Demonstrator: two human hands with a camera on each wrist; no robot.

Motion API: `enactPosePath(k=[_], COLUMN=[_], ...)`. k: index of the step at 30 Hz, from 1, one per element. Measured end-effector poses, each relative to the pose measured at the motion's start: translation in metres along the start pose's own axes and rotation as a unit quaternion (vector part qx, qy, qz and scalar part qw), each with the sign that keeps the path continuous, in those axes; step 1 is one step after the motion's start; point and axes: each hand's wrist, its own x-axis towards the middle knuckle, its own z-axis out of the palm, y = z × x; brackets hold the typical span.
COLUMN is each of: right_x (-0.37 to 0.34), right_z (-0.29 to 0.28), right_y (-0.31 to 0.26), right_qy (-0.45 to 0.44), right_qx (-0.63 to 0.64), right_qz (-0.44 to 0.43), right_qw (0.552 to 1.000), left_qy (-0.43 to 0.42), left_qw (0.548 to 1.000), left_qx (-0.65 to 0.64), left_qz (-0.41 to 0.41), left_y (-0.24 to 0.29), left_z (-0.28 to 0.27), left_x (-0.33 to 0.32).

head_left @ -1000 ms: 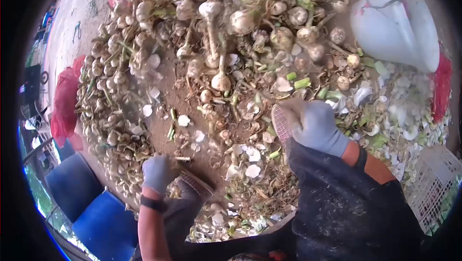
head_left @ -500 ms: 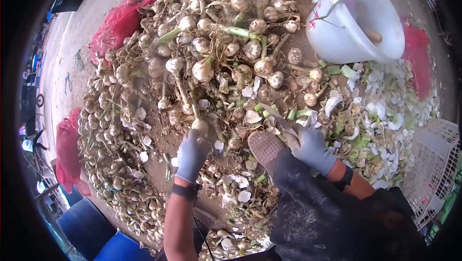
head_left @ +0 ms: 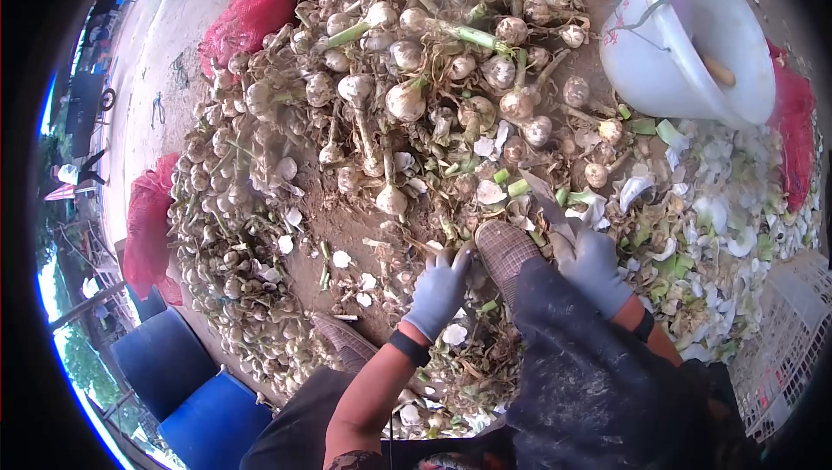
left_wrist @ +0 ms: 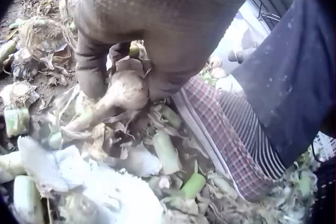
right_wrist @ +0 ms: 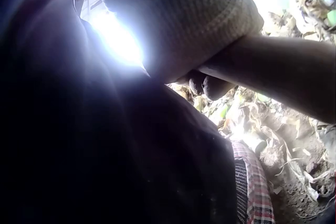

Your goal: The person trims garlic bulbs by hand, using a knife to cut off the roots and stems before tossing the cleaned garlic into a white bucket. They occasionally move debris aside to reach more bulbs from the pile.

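In the head view my gloved left hand (head_left: 438,290) is low beside the checked shoe (head_left: 507,253). The left wrist view shows that hand (left_wrist: 152,24) with its fingers and thumb around a small bulb (left_wrist: 130,90), whose stem points down and left. My gloved right hand (head_left: 594,269) grips a knife (head_left: 546,203) on the other side of the shoe, its blade pointing up and left. In the right wrist view the right hand (right_wrist: 178,19) is curled round a dark handle (right_wrist: 278,69).
Garlic bulbs with stems (head_left: 407,101) are heaped ahead and to the left. A white bucket (head_left: 641,62) leans at the upper right above peelings (head_left: 719,236). A white crate (head_left: 784,340) stands at the right, blue barrels (head_left: 217,418) at the lower left, red net bags (head_left: 147,236) around the heap.
My left hand went from low left up to a bulb in the heap, then back down and right beside the shoe. The right hand keeps hold of the knife. The head view has shifted.
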Motion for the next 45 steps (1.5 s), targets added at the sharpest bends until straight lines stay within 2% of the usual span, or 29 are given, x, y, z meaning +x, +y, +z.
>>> enactPosePath(k=[2, 3, 4, 5, 8, 11, 13, 15, 18, 20, 22, 25, 27, 28, 29, 30, 31, 32, 33, 34, 35, 36, 38, 39, 40, 42, 43, 44, 45], right_x=[0.0, 0.0, 0.0, -0.005, -0.002, 0.0, 0.002, 0.004, 0.011, 0.011, 0.01, 0.009, 0.01, 0.012, 0.013, 0.015, 0.018, 0.023, 0.028, 0.031, 0.033, 0.036, 0.04, 0.043, 0.045, 0.047, 0.047, 0.05, 0.057], right_z=[0.004, 0.004, 0.004, 0.006, 0.007, 0.006, 0.005, 0.001, -0.007, -0.005, 0.002, 0.006, 0.011, 0.011, 0.011, 0.012, 0.016, 0.02, 0.019, 0.026, 0.03, 0.03, 0.023, 0.017, 0.009, -0.001, 0.001, 0.014, 0.024], right_y=[0.006, 0.008, 0.009, 0.008, 0.016, 0.007, 0.004, 0.002, -0.003, 0.002, 0.003, -0.006, -0.01, -0.011, -0.013, -0.015, -0.017, -0.019, -0.03, -0.036, -0.043, -0.05, -0.066, -0.072, -0.077, -0.084, -0.082, -0.066, -0.037], right_qy=[0.026, 0.031, 0.012, -0.004, -0.023, -0.024, -0.005, 0.015, 0.056, 0.0, 0.001, -0.035, -0.035, -0.045, -0.042, -0.04, -0.04, -0.04, -0.048, -0.041, -0.055, -0.063, -0.057, -0.041, -0.047, -0.033, -0.055, -0.078, -0.119], right_qx=[0.025, 0.02, 0.03, 0.034, -0.069, -0.068, -0.038, -0.039, -0.032, -0.045, -0.042, -0.048, -0.027, -0.028, -0.034, -0.038, -0.033, -0.028, -0.033, -0.003, -0.008, -0.016, -0.009, -0.005, -0.004, -0.02, -0.047, -0.128, -0.21], right_qz=[-0.002, -0.013, 0.005, 0.019, 0.009, -0.007, -0.02, -0.023, -0.021, -0.003, -0.019, -0.055, -0.079, -0.076, -0.093, -0.109, -0.112, -0.115, -0.128, -0.156, -0.197, -0.242, -0.289, -0.336, -0.335, -0.38, -0.366, -0.327, -0.257], right_qw=[0.999, 0.999, 0.999, 0.999, 0.997, 0.997, 0.999, 0.999, 0.998, 0.999, 0.999, 0.997, 0.996, 0.996, 0.994, 0.992, 0.992, 0.992, 0.99, 0.987, 0.979, 0.968, 0.956, 0.941, 0.941, 0.924, 0.928, 0.933, 0.936], left_qy=[0.037, 0.115, 0.116, 0.09, 0.212, 0.23, 0.238, 0.25, 0.249, 0.287, 0.304, 0.29, 0.288, 0.302, 0.312, 0.273, 0.171, 0.066, 0.084, 0.021, 0.076, 0.121, 0.069, 0.06, 0.127, 0.046, 0.131, 0.138, 0.167], left_qw=[0.995, 0.976, 0.911, 0.768, 0.739, 0.65, 0.654, 0.678, 0.772, 0.838, 0.927, 0.925, 0.923, 0.92, 0.911, 0.886, 0.815, 0.695, 0.638, 0.613, 0.811, 0.932, 0.785, 0.63, 0.895, 0.802, 0.889, 0.958, 0.961], left_qx=[-0.087, -0.177, -0.37, -0.594, -0.627, -0.722, -0.702, -0.674, -0.584, -0.457, -0.13, -0.097, -0.043, -0.121, -0.197, -0.304, -0.504, -0.676, -0.738, -0.762, -0.575, -0.334, -0.606, -0.762, -0.427, -0.554, -0.425, -0.248, -0.211], left_qz=[-0.017, -0.055, -0.141, -0.224, -0.127, 0.056, 0.152, 0.151, 0.022, -0.084, -0.177, -0.224, -0.25, -0.217, -0.187, -0.22, -0.232, -0.234, -0.201, -0.209, -0.075, 0.073, -0.112, -0.136, 0.015, -0.22, -0.107, -0.044, -0.057], left_y=[-0.009, -0.019, -0.02, -0.017, -0.019, 0.016, 0.031, 0.035, 0.009, -0.054, -0.088, -0.076, -0.074, -0.073, -0.074, -0.087, -0.072, -0.055, -0.058, -0.035, -0.043, -0.05, -0.008, -0.006, -0.012, 0.019, 0.022, 0.028, 0.029], left_z=[-0.003, -0.005, -0.027, -0.061, -0.139, -0.241, -0.3, -0.317, -0.275, -0.19, -0.115, -0.039, -0.031, -0.035, -0.033, -0.019, -0.042, -0.064, -0.04, -0.057, -0.037, -0.016, -0.054, -0.051, -0.064, -0.086, -0.092, -0.119, -0.131], left_x=[-0.011, -0.009, -0.003, 0.007, 0.061, 0.137, 0.174, 0.179, 0.138, 0.109, 0.066, 0.058, 0.07, 0.072, 0.064, 0.056, 0.037, 0.018, -0.001, -0.006, -0.014, -0.016, -0.016, -0.011, -0.007, -0.002, -0.004, -0.007, -0.012])
